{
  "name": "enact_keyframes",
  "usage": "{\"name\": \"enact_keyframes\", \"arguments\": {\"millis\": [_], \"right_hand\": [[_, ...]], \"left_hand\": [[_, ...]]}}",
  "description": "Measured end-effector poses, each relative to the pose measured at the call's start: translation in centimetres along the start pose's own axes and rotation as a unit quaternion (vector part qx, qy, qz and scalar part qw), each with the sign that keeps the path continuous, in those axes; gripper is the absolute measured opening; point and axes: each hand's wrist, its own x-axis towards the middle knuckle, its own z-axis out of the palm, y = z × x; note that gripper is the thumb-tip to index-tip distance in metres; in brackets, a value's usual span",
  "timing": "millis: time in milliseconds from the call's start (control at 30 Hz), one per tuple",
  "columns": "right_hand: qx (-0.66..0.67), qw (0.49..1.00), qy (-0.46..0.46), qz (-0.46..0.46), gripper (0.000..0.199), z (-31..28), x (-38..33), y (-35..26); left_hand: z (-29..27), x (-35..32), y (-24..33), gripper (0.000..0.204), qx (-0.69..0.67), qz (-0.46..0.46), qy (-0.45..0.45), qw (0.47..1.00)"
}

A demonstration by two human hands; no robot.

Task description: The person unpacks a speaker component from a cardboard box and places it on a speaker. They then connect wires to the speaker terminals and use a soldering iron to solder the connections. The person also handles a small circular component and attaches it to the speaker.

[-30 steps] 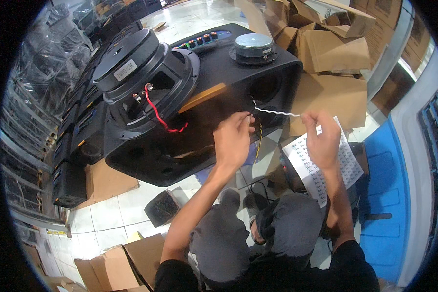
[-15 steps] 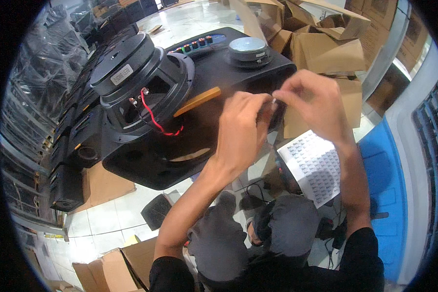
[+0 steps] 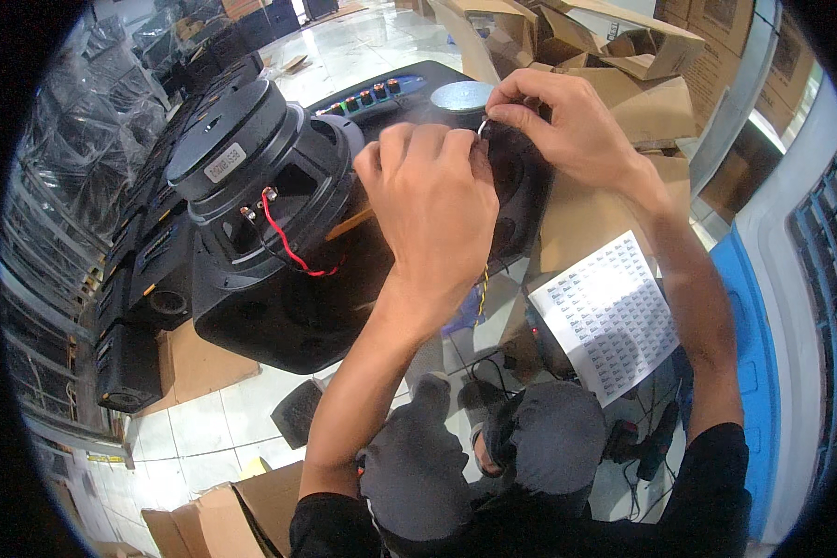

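A black speaker cabinet point(image 3: 279, 316) lies in front of me with a large woofer point(image 3: 242, 177) resting on it, red and black leads point(image 3: 284, 244) running from its terminals. My left hand point(image 3: 432, 200) and my right hand point(image 3: 558, 116) meet above the cabinet. Both pinch a thin white wire point(image 3: 483, 123) between their fingertips. A twisted yellow and black wire point(image 3: 482, 290) hangs down below my left palm. A small round tweeter point(image 3: 460, 96) sits just behind my hands.
A white sheet of small stickers point(image 3: 609, 312) lies on my right knee. Cardboard boxes point(image 3: 623, 65) pile up at the back right. More black cabinets point(image 3: 130, 316) line the left. A blue mat point(image 3: 749, 344) borders the right, and tools lie on the tiled floor point(image 3: 637, 442).
My hands, apart with the white wire stretched between them a second ago, have come together and risen toward the camera. The view has shifted closer to the cabinet.
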Motion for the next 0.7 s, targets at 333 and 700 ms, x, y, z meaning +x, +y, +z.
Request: {"name": "enact_keyframes", "arguments": {"millis": [333, 700], "right_hand": [[0.020, 0.995, 0.087, 0.034, 0.018, 2.0, -1.1, 0.5], [0.024, 0.990, 0.054, 0.127, 0.024, 1.2, -1.0, -0.8]], "left_hand": [[1.0, -0.5, -0.3, 0.013, -0.081, -0.032, -0.002, 0.996], [0.2, 0.2, -0.2, 0.013, -0.064, -0.078, -0.061, 0.993]]}}
